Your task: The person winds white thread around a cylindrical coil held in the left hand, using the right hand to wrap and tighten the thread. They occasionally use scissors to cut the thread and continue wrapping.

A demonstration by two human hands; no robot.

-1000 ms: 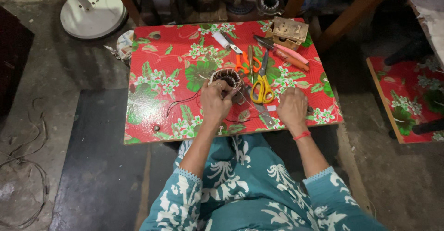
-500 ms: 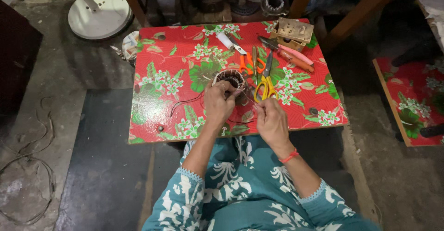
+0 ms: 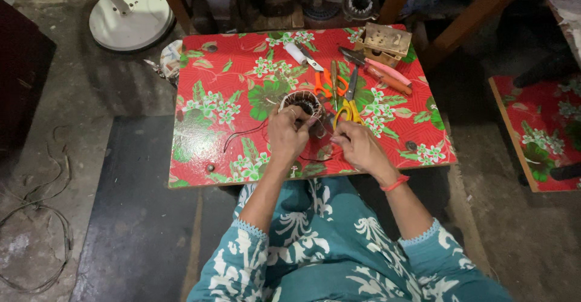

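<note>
— While your left hand (image 3: 289, 137) pins the wound coil (image 3: 304, 105) to the red floral worktop (image 3: 230, 96), fingers closed on its rim, what steadies it?

— Your grip does, so your right hand (image 3: 358, 147) can pinch thin wire just beside it. It's a dark ring with coppery windings, lying near the yellow-handled scissors (image 3: 347, 107).

Right hand (image 3: 357, 147) off the table edge, now up beside the wound coil (image 3: 302, 105).
</note>
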